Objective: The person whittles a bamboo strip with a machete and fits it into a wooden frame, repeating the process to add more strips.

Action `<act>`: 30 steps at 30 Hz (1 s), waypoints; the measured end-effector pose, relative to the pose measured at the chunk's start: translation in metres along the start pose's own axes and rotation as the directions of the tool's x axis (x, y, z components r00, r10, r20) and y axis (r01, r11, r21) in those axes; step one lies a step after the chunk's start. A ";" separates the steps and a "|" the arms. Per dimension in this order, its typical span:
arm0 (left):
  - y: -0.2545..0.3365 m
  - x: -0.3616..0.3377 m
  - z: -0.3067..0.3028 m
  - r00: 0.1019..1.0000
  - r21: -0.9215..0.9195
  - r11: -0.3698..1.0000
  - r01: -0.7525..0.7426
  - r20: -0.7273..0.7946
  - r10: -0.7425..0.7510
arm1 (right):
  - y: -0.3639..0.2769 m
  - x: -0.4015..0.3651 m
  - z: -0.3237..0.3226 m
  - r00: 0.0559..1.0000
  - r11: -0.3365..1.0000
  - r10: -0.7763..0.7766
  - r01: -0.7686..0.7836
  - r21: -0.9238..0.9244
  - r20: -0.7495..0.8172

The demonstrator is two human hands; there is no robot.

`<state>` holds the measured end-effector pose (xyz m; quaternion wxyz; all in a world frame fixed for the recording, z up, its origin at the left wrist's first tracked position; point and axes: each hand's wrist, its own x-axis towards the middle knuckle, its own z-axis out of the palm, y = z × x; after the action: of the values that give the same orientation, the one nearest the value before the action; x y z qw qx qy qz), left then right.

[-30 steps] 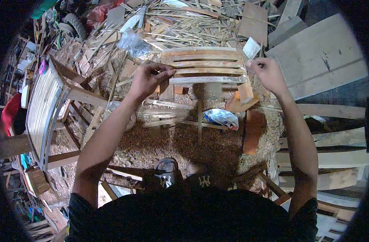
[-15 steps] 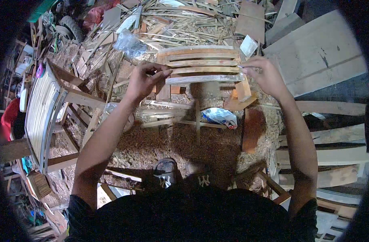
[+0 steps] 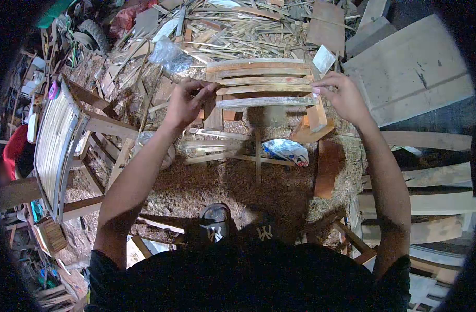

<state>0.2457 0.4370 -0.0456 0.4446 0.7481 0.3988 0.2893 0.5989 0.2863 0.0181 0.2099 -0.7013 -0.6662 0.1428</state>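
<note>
**On a wooden frame [image 3: 316, 118], 1 slat [image 3: 264, 90] pinched at both ends**

The slat is held crosswise just beyond the pale front rail [image 3: 266, 102], roughly parallel to it. Its left end is pinched between thumb and index finger of the left hand [image 3: 188, 101], fingertips nearly together; its right end is gripped likewise by the right hand [image 3: 344, 96]. Whether the slat is raised or seated cannot be told. Nearer the body, a blue-and-white wrapper [image 3: 286, 151] and a reddish-brown board [image 3: 330, 169] are seen on the sawdust-strewn floor [image 3: 196, 182]. Beyond the frame, wood strips [image 3: 243, 40] are heaped, with clear plastic [image 3: 170, 56] to their left. A large flat panel [image 3: 412, 70] is seen at right; a slatted piece [image 3: 55, 143] is tilted at left.
</note>
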 end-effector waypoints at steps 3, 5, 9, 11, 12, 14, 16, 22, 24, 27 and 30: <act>0.002 0.000 -0.002 0.999 0.024 0.999 -0.036 -0.022 0.036 | 0.002 0.001 0.000 0.999 0.998 -0.040 0.039 -0.050 -0.010; 0.006 0.000 -0.001 0.999 0.067 0.997 -0.041 -0.023 0.043 | -0.002 0.001 -0.002 1.000 1.000 0.014 -0.014 0.010 0.020; 0.009 0.001 -0.001 0.995 0.012 0.997 0.079 0.068 -0.080 | -0.001 0.001 0.001 0.998 0.998 -0.057 0.057 -0.027 0.010; 0.002 0.001 0.000 0.996 0.047 0.997 0.066 0.051 -0.069 | 0.002 0.001 0.006 0.987 0.990 -0.134 0.130 -0.052 -0.083; 0.005 0.001 0.001 0.997 0.004 0.998 0.064 0.032 -0.064 | 0.002 0.001 0.006 0.987 0.990 -0.136 0.133 -0.051 -0.082; 0.011 0.000 0.000 0.998 -0.037 0.997 0.063 0.010 -0.062 | 0.000 0.002 0.007 0.982 0.989 -0.148 0.149 0.001 -0.116; 0.013 -0.001 -0.004 0.993 -0.189 0.979 0.077 0.108 -0.058 | -0.010 0.002 0.003 0.995 0.995 -0.054 0.060 0.076 -0.079; 0.005 -0.002 -0.010 0.994 -0.248 0.964 0.098 0.073 -0.083 | -0.002 0.006 0.008 0.990 0.992 -0.118 0.121 0.040 -0.078; 0.013 -0.004 -0.015 0.990 -0.246 0.960 0.133 0.078 -0.117 | 0.001 0.007 0.010 0.980 0.983 -0.184 0.181 -0.038 -0.080; 0.012 -0.006 -0.014 0.995 -0.200 0.975 0.100 0.045 -0.093 | -0.005 0.008 0.006 0.989 0.989 -0.144 0.143 -0.042 -0.043; 0.013 -0.007 -0.014 0.999 -0.160 0.986 0.042 0.009 -0.041 | -0.007 0.009 0.008 0.987 0.985 -0.154 0.150 -0.090 -0.044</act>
<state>0.2349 0.4332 -0.0287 0.5103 0.7023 0.3884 0.3090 0.5896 0.2964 0.0154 0.2065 -0.6603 -0.7177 0.0794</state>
